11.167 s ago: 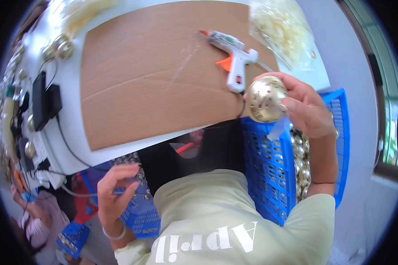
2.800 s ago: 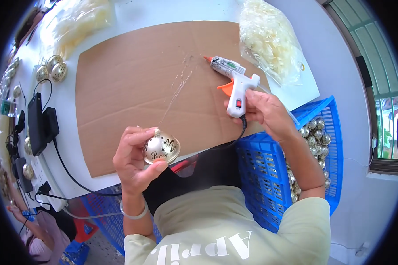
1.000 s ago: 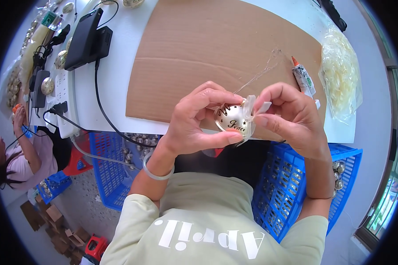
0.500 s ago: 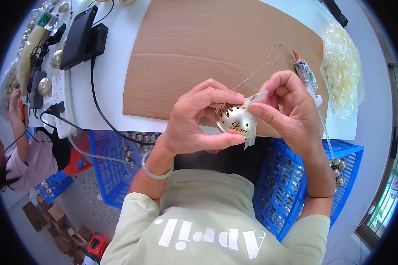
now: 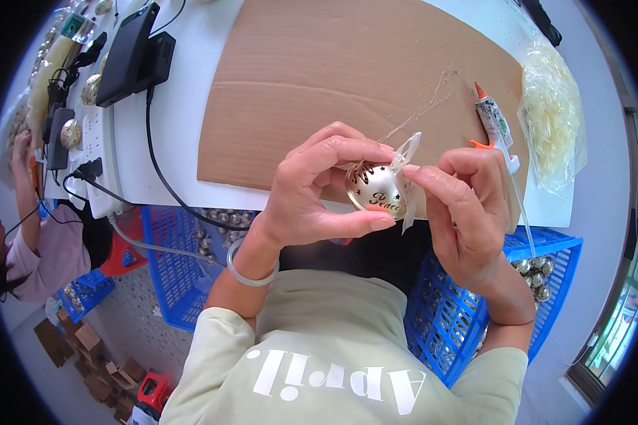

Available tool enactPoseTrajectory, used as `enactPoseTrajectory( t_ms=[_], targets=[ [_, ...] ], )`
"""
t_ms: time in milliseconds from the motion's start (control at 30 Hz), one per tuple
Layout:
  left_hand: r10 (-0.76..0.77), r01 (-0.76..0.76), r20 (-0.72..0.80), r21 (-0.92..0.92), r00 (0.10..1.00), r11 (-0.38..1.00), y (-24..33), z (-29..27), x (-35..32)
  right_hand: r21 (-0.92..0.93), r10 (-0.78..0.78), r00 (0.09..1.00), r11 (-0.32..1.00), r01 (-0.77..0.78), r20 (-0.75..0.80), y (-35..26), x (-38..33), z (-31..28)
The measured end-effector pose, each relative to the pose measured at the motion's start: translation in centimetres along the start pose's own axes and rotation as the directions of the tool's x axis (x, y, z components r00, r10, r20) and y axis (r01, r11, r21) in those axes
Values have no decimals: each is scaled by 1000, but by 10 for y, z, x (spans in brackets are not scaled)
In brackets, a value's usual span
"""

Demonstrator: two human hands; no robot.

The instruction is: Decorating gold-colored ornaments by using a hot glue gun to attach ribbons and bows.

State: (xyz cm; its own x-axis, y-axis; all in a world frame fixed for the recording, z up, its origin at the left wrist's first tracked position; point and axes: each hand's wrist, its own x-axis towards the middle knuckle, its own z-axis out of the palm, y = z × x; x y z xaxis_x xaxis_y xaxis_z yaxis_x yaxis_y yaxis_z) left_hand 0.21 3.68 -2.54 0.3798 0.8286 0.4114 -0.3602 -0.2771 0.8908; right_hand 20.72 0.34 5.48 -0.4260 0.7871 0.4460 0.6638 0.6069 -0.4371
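A shiny champagne-gold round ornament (image 5: 378, 190) with dark lettering and small star cut-outs is held in my left hand (image 5: 315, 188), thumb below and fingers above. A sheer whitish ribbon bow (image 5: 407, 150) sits at its right side, one loop standing up and a tail hanging down. My right hand (image 5: 468, 212) is just right of the ornament. One of its fingertips touches the bow's middle, while the thumb is apart and nothing shows gripped. A glue gun (image 5: 494, 122) with an orange tip and trigger lies on the cardboard sheet (image 5: 319, 78), beyond my right hand.
A clear bag of pale ribbons (image 5: 551, 117) lies at the right. Blue crates (image 5: 450, 319) of metallic balls stand below the table edge. Black devices (image 5: 131, 60), cables and a white power strip (image 5: 99, 152) occupy the left. Another person (image 5: 42, 241) sits at far left.
My right hand has let go of the ribbon loop and moved down and right, leaving a fingertip at the bow. The loop now stands up. My left hand keeps its hold on the ornament.
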Motion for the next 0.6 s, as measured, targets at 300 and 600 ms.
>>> enactPoseTrajectory(
  t_ms=[300, 600],
  targets=[
    [-8, 8, 9, 5, 1000, 1000, -3, 0, -2, -190, -133, 991, 974, 126, -24, -2, 0, 8],
    [-12, 12, 9, 20, 1000, 1000, -3, -2, 0, -165, -82, 997, 983, 80, -7, -4, 0, 4]
  ],
)
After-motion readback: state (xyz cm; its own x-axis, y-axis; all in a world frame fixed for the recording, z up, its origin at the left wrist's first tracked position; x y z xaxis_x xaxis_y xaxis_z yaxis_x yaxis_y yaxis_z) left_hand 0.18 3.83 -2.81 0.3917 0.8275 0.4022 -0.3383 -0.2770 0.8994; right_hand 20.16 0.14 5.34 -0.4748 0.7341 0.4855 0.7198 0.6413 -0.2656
